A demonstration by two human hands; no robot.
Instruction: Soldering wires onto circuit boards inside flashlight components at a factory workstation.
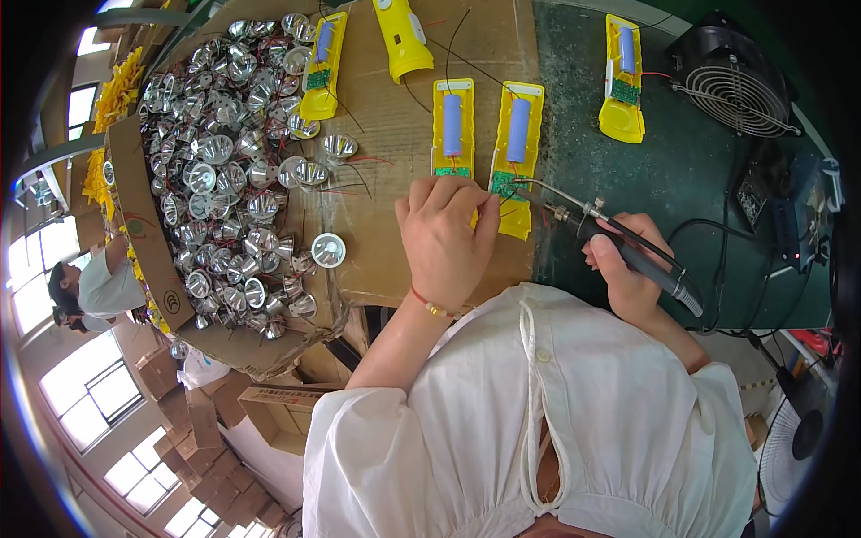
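My right hand (pixel 632 267) grips a soldering iron (pixel 641 260) with a thin metal feed tube along it. Its tip reaches the green circuit board (pixel 508 184) in a yellow flashlight housing half (pixel 529 134), which also holds a blue cylindrical battery (pixel 518 130). My left hand (pixel 446 231) is closed, thumb and fingertips together beside that board; what they pinch is too small to make out. Partly under the left hand lies a second yellow housing half (pixel 439 125) with its own blue battery (pixel 452 125) and green board (pixel 453 170).
Many silver reflector cups (pixel 224 179) with wires are heaped on the left, behind a cardboard wall (pixel 148 224). More yellow housings (pixel 323 67) (pixel 622 117) and a yellow flashlight (pixel 401 40) lie farther back. A black fan (pixel 731 76) and cabled box (pixel 796 224) stand right. People (pixel 108 282) are at far left.
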